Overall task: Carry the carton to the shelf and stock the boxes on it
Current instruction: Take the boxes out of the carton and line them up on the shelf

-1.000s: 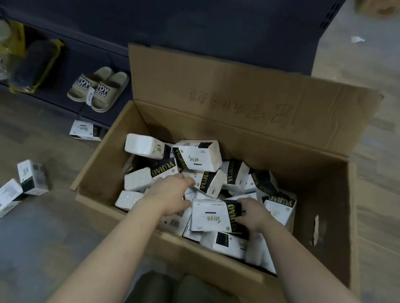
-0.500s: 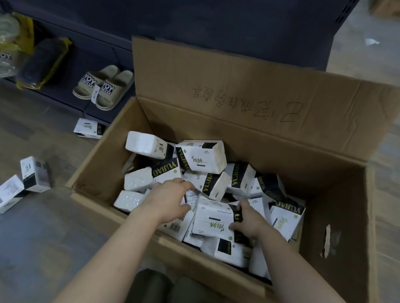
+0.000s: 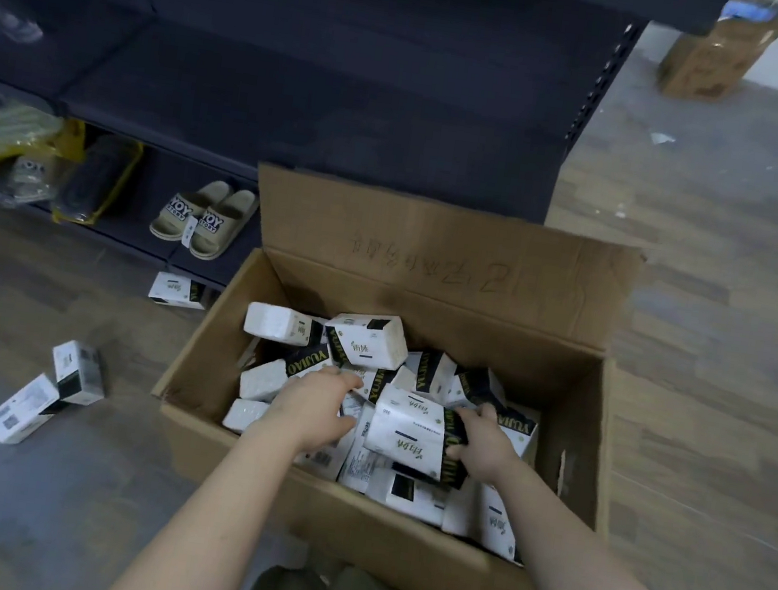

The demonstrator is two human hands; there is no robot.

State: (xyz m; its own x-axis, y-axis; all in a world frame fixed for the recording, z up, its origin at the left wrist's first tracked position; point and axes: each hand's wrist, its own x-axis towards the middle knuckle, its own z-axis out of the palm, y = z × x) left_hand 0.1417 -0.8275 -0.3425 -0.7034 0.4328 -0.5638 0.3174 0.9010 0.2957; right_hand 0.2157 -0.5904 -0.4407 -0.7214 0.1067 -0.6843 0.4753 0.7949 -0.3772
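Cardboard carton (image 3: 431,260), near edge: right hand (image 3: 486,443) grips white box (image 3: 403,437); left hand (image 3: 312,408) on heaped boxes (image 3: 365,346), grip unclear.

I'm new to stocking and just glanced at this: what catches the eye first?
The open carton on the floor, heaped with white-and-black boxes, dominates the middle. Both hands are in it: the right hand grips one box, the left hand reaches into the pile. Loose boxes lie on the floor at left.
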